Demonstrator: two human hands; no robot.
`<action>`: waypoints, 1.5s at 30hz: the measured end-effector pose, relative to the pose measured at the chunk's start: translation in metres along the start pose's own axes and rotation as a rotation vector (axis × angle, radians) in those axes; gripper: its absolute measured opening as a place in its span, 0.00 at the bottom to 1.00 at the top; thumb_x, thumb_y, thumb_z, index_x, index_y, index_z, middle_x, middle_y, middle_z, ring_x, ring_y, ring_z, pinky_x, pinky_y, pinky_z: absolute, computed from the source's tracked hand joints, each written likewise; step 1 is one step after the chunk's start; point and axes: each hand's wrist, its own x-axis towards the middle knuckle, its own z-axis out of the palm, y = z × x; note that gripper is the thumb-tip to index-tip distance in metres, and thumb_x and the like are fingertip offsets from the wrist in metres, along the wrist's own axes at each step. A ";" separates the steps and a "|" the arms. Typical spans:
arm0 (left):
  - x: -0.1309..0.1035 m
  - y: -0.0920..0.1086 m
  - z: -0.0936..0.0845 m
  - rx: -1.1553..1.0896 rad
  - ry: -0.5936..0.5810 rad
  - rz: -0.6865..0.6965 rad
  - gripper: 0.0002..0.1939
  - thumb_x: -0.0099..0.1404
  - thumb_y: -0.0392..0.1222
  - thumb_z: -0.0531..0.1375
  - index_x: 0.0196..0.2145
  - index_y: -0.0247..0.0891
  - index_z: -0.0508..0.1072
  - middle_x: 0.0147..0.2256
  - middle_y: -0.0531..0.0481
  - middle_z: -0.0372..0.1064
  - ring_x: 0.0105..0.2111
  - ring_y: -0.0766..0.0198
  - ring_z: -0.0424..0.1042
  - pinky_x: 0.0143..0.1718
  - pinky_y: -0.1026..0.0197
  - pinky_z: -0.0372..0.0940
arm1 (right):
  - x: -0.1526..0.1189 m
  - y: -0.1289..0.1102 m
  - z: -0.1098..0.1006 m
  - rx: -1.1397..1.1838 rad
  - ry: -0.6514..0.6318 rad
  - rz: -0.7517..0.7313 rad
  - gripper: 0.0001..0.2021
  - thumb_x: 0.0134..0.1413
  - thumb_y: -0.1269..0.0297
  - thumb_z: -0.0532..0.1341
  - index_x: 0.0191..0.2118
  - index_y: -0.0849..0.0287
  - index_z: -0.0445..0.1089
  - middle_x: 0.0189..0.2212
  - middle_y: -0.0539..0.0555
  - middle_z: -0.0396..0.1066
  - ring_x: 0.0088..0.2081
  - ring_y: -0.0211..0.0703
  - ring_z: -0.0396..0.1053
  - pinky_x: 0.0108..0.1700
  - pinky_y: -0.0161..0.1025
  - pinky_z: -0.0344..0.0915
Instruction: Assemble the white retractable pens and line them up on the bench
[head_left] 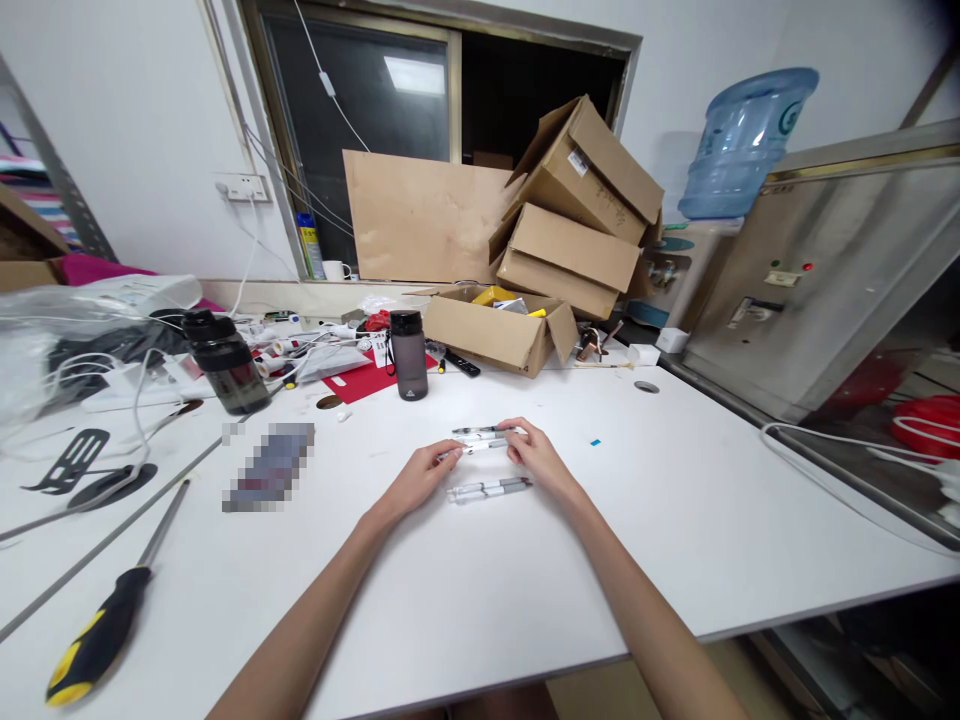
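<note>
My left hand (424, 478) is closed, with thumb and fingertips pinching the left end of a clear-and-white pen (480, 447). My right hand (538, 455) curls around the right ends of that pen and the ones beside it, thumb and index finger against them. Just beyond lies a darker pen (474, 430), roughly parallel to the held one. Nearer to me, clear pens with grey grips (489, 490) lie side by side on the white table (465, 590), below both hands and apart from them. The fingers partly cover the pen ends.
A screwdriver (112, 610) and a pixelated flat object (270, 468) lie left. Farther back stand a dark bottle (409, 355), another bottle (225, 362) and an open cardboard box (487, 335). Cables clutter the left. A small blue scrap (595, 442) lies right of my right hand.
</note>
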 end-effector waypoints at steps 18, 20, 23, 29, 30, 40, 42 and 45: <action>-0.001 0.005 0.002 0.015 -0.024 0.004 0.23 0.72 0.57 0.51 0.44 0.37 0.78 0.36 0.49 0.75 0.35 0.56 0.68 0.40 0.59 0.62 | -0.003 -0.002 0.000 -0.028 -0.054 -0.008 0.12 0.56 0.61 0.57 0.45 0.54 0.71 0.23 0.44 0.63 0.23 0.37 0.56 0.27 0.33 0.52; -0.001 0.006 0.002 0.008 -0.031 0.007 0.23 0.72 0.57 0.52 0.44 0.37 0.78 0.37 0.48 0.75 0.36 0.55 0.69 0.41 0.59 0.63 | -0.003 -0.002 0.001 -0.017 -0.071 0.055 0.13 0.60 0.57 0.55 0.44 0.55 0.71 0.19 0.43 0.58 0.20 0.37 0.51 0.24 0.34 0.48; -0.001 0.005 0.001 0.006 -0.029 0.006 0.23 0.72 0.58 0.51 0.42 0.37 0.77 0.36 0.49 0.74 0.36 0.56 0.69 0.41 0.60 0.62 | -0.003 -0.002 0.001 -0.017 -0.051 0.034 0.14 0.60 0.55 0.55 0.43 0.56 0.72 0.21 0.45 0.62 0.22 0.38 0.54 0.25 0.34 0.51; -0.001 0.006 0.000 0.010 -0.026 0.012 0.22 0.73 0.56 0.50 0.43 0.38 0.76 0.34 0.50 0.72 0.35 0.57 0.67 0.39 0.61 0.61 | -0.003 -0.005 0.002 0.024 -0.065 0.027 0.12 0.58 0.58 0.57 0.44 0.55 0.72 0.20 0.43 0.58 0.22 0.37 0.52 0.25 0.34 0.49; -0.001 0.007 0.001 0.008 -0.030 0.014 0.22 0.73 0.56 0.50 0.43 0.38 0.76 0.34 0.51 0.72 0.34 0.58 0.67 0.39 0.61 0.60 | -0.003 -0.005 0.003 0.021 -0.057 0.054 0.13 0.59 0.56 0.55 0.42 0.55 0.72 0.18 0.43 0.55 0.21 0.37 0.50 0.24 0.34 0.47; 0.001 0.003 -0.001 0.011 -0.019 0.015 0.23 0.73 0.58 0.50 0.36 0.37 0.75 0.28 0.52 0.68 0.30 0.60 0.64 0.35 0.62 0.59 | 0.001 -0.001 0.008 0.002 0.037 -0.099 0.12 0.60 0.58 0.56 0.43 0.54 0.73 0.33 0.49 0.70 0.34 0.43 0.65 0.38 0.37 0.59; 0.001 0.005 -0.003 0.018 -0.006 0.034 0.22 0.72 0.57 0.52 0.38 0.38 0.76 0.30 0.52 0.70 0.32 0.60 0.66 0.36 0.62 0.60 | 0.001 -0.001 0.009 0.020 0.022 -0.106 0.12 0.61 0.58 0.55 0.44 0.54 0.73 0.34 0.50 0.70 0.34 0.43 0.65 0.38 0.37 0.59; 0.000 0.010 -0.003 -0.004 0.013 0.026 0.21 0.71 0.56 0.54 0.36 0.38 0.78 0.31 0.51 0.73 0.34 0.58 0.68 0.39 0.61 0.61 | 0.002 -0.001 0.009 0.061 0.024 -0.109 0.12 0.62 0.58 0.55 0.43 0.55 0.74 0.30 0.49 0.67 0.32 0.42 0.63 0.36 0.37 0.58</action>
